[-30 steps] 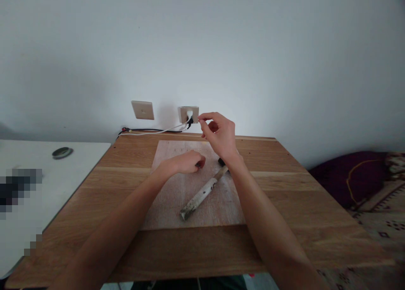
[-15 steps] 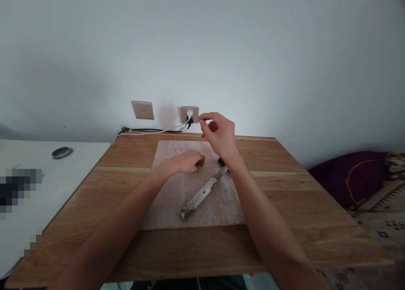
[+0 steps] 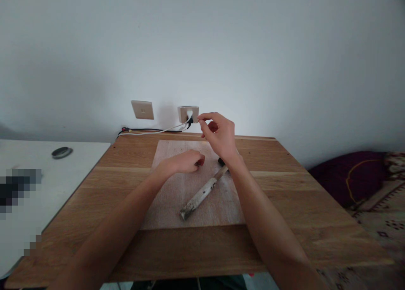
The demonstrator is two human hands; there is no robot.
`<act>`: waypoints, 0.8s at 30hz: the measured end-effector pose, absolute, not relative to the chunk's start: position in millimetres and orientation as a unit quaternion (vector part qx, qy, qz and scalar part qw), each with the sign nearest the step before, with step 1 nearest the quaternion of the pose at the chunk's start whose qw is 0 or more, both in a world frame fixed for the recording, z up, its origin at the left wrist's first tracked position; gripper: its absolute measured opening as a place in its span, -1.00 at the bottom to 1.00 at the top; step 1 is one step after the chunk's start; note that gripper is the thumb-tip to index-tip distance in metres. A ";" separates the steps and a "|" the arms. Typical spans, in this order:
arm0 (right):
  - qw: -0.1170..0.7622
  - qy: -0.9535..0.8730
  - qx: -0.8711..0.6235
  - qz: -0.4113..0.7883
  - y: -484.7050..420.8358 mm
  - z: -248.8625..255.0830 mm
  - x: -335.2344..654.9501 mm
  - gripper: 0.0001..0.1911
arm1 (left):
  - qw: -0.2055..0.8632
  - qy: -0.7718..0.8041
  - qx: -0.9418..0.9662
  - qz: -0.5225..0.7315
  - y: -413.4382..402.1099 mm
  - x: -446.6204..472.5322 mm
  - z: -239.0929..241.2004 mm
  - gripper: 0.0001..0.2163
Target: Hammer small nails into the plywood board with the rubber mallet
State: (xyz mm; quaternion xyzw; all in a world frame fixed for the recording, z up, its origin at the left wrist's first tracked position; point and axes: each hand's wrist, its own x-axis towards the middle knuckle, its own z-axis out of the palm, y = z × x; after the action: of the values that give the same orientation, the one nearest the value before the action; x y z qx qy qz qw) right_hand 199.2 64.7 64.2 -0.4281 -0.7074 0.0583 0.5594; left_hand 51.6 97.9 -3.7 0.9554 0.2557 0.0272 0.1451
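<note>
My right hand [image 3: 219, 134] is raised above the far part of the board, thumb and forefinger pinched together; anything between the tips is too small to name. My left hand [image 3: 189, 161] rests low over a pale wooden board [image 3: 167, 205], fingers curled closed around something small and dark that I cannot make out. A hammer [image 3: 202, 195] lies diagonally on the board, its worn handle with flaking white paint toward me. My right wrist partly hides its black head. Several tiny dark specks show near the board's far edge.
Beneath the board is a brown wooden table [image 3: 303, 201]. Against the wall, a socket [image 3: 195, 114] holds plugs with white and black cables [image 3: 152, 132]. A white table [image 3: 72, 172] with a round dark lid-like object [image 3: 62, 152] adjoins at left. Purple fabric [image 3: 344, 178] lies at right.
</note>
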 end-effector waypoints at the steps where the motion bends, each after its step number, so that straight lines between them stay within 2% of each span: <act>1: 0.560 -0.707 -0.428 0.058 64.8 64.0 199.1 -0.82 | 0.145 0.257 0.955 0.026 97.6 51.8 -3.2 -0.80; 24: 0.561 -0.707 -0.427 0.061 63.6 64.2 199.2 -0.84 | 0.157 0.262 0.952 0.033 100.9 49.8 -5.1 -0.81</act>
State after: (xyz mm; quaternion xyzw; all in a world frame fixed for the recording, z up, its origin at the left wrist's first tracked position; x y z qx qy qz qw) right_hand 199.2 63.6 64.2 -0.4271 -0.7068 0.0607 0.5607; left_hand 49.8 100.9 -5.1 0.9516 0.2620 0.0326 0.1572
